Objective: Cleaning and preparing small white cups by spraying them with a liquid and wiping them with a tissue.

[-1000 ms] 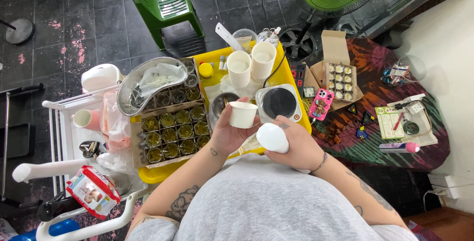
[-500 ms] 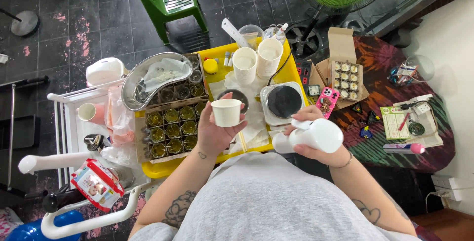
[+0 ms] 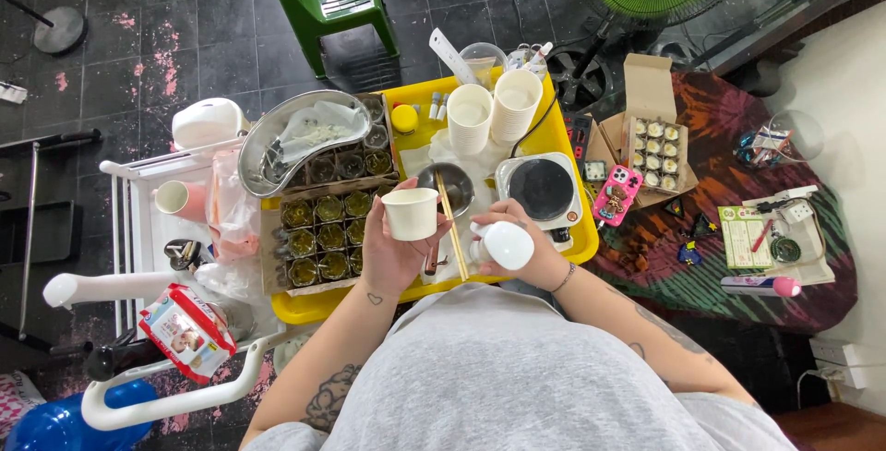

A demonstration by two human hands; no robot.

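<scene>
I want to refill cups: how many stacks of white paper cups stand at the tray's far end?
2: a left stack and a right stack, side by side on the yellow tray.

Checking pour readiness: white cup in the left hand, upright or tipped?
Upright. The white cup sits in the left hand with its round rim facing the camera; contents cannot be told.

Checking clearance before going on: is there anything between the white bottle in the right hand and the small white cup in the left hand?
Nothing visible sits between them. The left hand holds the small white cup with its mouth open, the right hand holds the white bottle beside it, and the chopsticks lie lower, on the yellow tray.
</scene>
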